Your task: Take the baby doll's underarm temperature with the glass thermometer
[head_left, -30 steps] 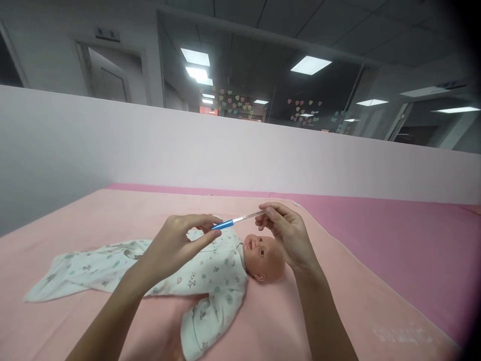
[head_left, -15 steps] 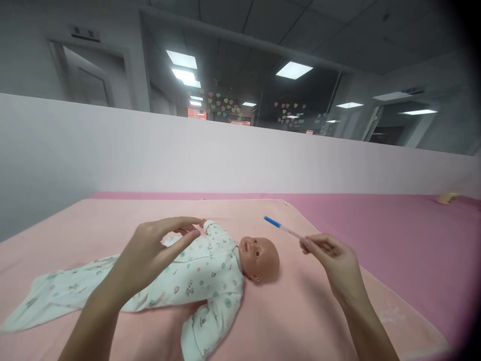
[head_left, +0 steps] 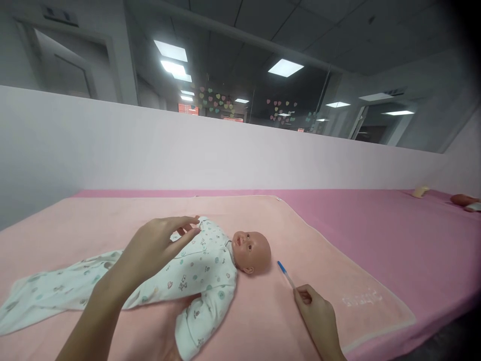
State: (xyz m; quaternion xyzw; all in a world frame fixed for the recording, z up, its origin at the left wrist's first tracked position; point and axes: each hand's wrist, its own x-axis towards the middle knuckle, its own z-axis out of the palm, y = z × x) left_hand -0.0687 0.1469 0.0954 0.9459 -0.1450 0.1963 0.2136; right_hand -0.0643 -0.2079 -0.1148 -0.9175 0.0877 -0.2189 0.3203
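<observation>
A baby doll (head_left: 252,252) in a white patterned sleepsuit (head_left: 205,265) lies on its back on a peach blanket (head_left: 293,321), its head toward the right. My left hand (head_left: 156,245) is over the doll's chest near its raised arm, fingers apart and holding nothing; whether it touches the suit cannot be made out. To the right of the doll's head, my right hand (head_left: 315,311) pinches the clear end of a thin stick with a blue tip (head_left: 281,267), which points up and left toward the head.
Under the blanket is a pink sheet (head_left: 361,225). A low white wall (head_left: 225,155) runs behind, with glass above it. At the far right lie a small yellowish object (head_left: 420,191) and a brown and white item (head_left: 464,200).
My right hand has moved down and left with the stick, which now sits lower and steeper. My left hand's fingertips have come closer together. The view has turned slightly right.
</observation>
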